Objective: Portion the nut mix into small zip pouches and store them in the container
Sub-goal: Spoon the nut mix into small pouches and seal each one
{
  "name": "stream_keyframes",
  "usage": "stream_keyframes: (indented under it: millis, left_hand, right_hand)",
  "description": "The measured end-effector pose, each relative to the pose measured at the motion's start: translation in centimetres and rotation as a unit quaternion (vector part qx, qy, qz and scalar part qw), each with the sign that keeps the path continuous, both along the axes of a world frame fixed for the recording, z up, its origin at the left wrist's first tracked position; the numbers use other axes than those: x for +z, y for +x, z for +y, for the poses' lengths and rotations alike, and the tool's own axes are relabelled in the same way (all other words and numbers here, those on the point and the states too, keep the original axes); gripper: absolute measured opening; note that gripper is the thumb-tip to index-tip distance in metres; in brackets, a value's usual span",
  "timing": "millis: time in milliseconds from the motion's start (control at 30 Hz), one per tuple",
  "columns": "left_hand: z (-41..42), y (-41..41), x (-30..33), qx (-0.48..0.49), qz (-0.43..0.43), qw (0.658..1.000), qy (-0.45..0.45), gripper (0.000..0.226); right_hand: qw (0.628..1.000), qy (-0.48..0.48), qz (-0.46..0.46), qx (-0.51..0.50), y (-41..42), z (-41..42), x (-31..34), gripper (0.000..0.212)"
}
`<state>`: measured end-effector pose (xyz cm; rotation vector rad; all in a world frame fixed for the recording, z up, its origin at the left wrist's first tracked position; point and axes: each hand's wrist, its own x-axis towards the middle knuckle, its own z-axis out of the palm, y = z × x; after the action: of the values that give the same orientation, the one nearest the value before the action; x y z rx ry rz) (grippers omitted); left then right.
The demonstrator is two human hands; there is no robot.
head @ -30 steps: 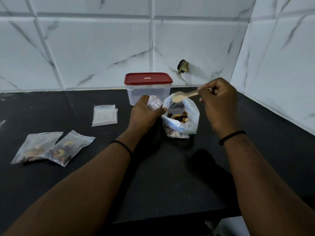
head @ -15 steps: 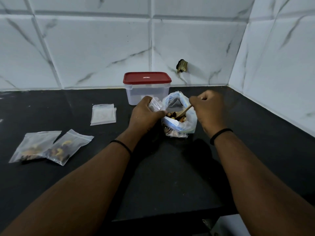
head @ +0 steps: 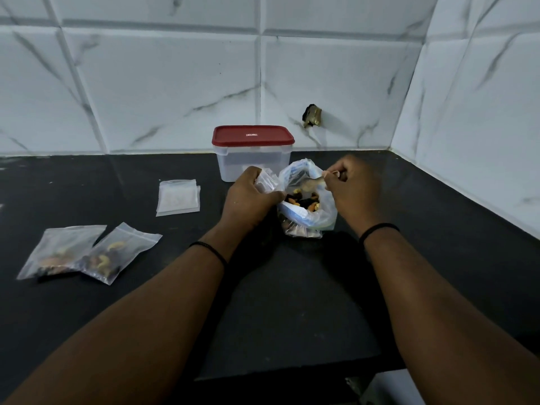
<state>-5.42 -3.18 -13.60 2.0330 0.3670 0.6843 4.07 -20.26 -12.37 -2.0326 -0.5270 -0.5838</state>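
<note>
A clear plastic bag of nut mix [head: 309, 213] stands open on the black counter [head: 292, 302]. My right hand [head: 352, 191] grips a wooden spoon [head: 314, 183], its bowl just above the nuts inside the bag. My left hand [head: 248, 198] holds a small empty zip pouch [head: 267, 182] right beside the bag's left rim. Behind them stands a clear container with a red lid [head: 252, 152], shut. Two filled zip pouches [head: 87, 252] lie flat at the left.
A stack of empty zip pouches [head: 178, 197] lies left of the container. White marble-pattern tiles form the back and right walls, meeting in a corner at the right. A dark fitting [head: 312, 116] sticks out of the back wall. The counter's front edge runs below my forearms.
My right hand lowered the spoon from above the bag into the nut mix, and now it has lifted the spoon slightly. My left hand keeps the small pouch in place.
</note>
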Motion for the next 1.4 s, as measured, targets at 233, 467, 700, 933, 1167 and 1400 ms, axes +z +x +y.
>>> stream_keyframes:
  millis: [233, 467, 700, 933, 1167, 1400]
  left_hand:
    - [0.2, 0.3, -0.2, 0.004, 0.007, 1.0, 0.006, 0.042]
    - [0.2, 0.5, -0.2, 0.012, 0.014, 1.0, 0.009, 0.041]
    - [0.2, 0.4, -0.2, 0.013, 0.011, 1.0, -0.009, 0.042]
    - [0.3, 0.3, -0.1, 0.007, 0.005, 1.0, -0.03, 0.041]
    - [0.2, 0.3, -0.1, 0.013, 0.008, 0.999, -0.047, 0.04]
    - [0.3, 0.3, 0.0, 0.017, 0.001, 0.998, -0.066, 0.039]
  right_hand:
    - [0.998, -0.051, 0.036, 0.031, 0.5, 0.3, -0.2, 0.008]
    - [0.977, 0.03, 0.196, 0.081, 0.0, -0.9, 1.0, 0.015]
    - [0.934, 0.101, 0.322, 0.115, -0.3, -0.4, 1.5, 0.021]
    - [0.901, 0.139, 0.398, 0.098, -0.1, 0.1, 1.2, 0.022]
    - [0.871, 0.157, 0.453, 0.106, 0.6, -0.9, 1.2, 0.023]
    - [0.869, 0.174, 0.453, 0.094, 0.7, -0.9, 1.2, 0.02]
